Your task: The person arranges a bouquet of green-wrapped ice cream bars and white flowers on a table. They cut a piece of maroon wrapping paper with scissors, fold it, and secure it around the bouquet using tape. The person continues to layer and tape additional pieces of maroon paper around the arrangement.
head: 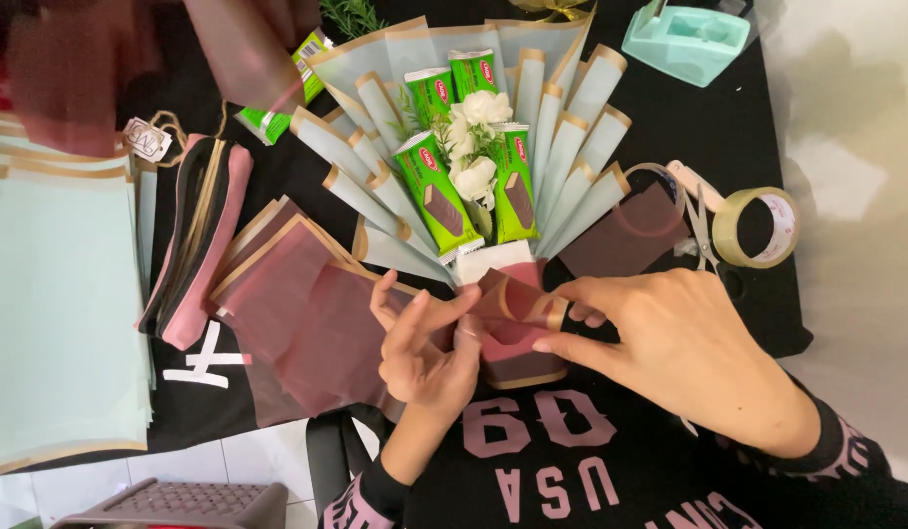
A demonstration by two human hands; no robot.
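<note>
Head view: both hands point(429, 348) point(660, 348) pinching maroon wrap point(508, 328).

What you can't make out from the head view

Your left hand point(429, 343) and right hand point(660, 338) cover the middle of the folded maroon paper point(513, 328), so its fold and the base of the bouquet point(473, 167) stay hidden. The top edge cuts off the rosemary sprig point(351, 15), the gold ribbon point(552, 8) and the mint tape dispenser point(687, 39). A blurred reddish sheet point(72, 78) fills the upper left corner, perhaps more wrapping paper. The left edge crops the pale mint sheets point(57, 313), the bottom edge crops the grey basket point(179, 504), and the scissors point(704, 225) lie partly under the clear tape roll point(758, 227).
</note>
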